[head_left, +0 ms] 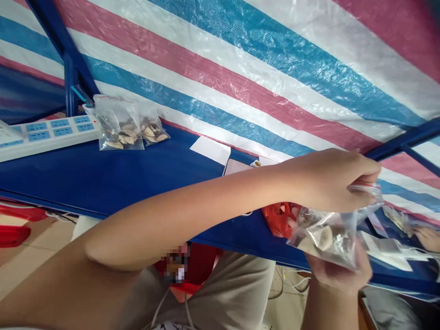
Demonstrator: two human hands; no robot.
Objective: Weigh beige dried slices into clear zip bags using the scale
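Observation:
My left hand [343, 181] reaches across to the right and pinches the top edge of a clear zip bag [330, 238]. Pale, chip-like pieces show inside the bag, though glare blurs them. From below, my right hand [343, 272] holds the bag's lower part, its fingers partly hidden behind the plastic. Beside the bag, a red plastic bag [277, 220] with light pieces in it lies on the blue table [68, 178], partly covered by my left arm.
Two filled clear bags, a larger one [120, 130] and a smaller one [153, 130], stand near a white power strip [51, 135]. White paper [211, 150] lies at the table's back. Striped sheeting [220, 78] hangs behind. Another person's hand [426, 237] is at far right.

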